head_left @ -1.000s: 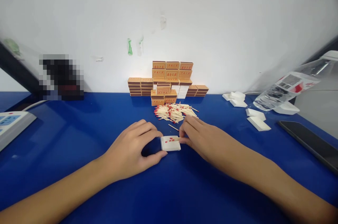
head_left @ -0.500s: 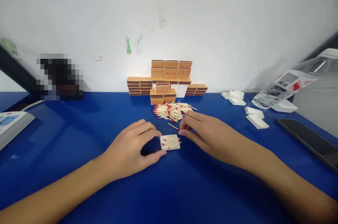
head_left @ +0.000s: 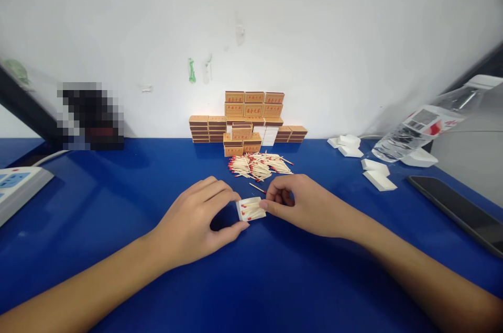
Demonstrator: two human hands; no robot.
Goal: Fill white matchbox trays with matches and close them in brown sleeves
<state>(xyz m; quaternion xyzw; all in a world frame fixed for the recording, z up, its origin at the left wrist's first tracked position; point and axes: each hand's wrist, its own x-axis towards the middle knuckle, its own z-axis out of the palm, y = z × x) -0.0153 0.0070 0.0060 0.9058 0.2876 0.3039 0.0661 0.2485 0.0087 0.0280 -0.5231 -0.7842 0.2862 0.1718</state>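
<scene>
Between the thumb and index finger of my left hand (head_left: 200, 218) is a small white matchbox tray (head_left: 240, 212), lying low over the blue table. Several red-headed matches (head_left: 251, 210) lie in it, heads toward the left. My right hand (head_left: 294, 202) is at the tray's right end, thumb on the match ends and fingers curled; its exact grip is partly hidden. One loose match (head_left: 257, 187) rests on the table just above the tray. Behind it spreads a pile of matches (head_left: 257, 165).
Orange matchboxes (head_left: 253, 110) stand stacked against the wall, with more matchboxes (head_left: 208, 129) at their left. To the right are white trays (head_left: 379, 180), a leaning plastic bottle (head_left: 420, 123) and a dark phone (head_left: 456, 212). A power strip (head_left: 21, 189) sits at the left.
My right hand has moved left and down onto the tray's right end. The match ends that stuck out there are now under its thumb. My left hand keeps its hold.
</scene>
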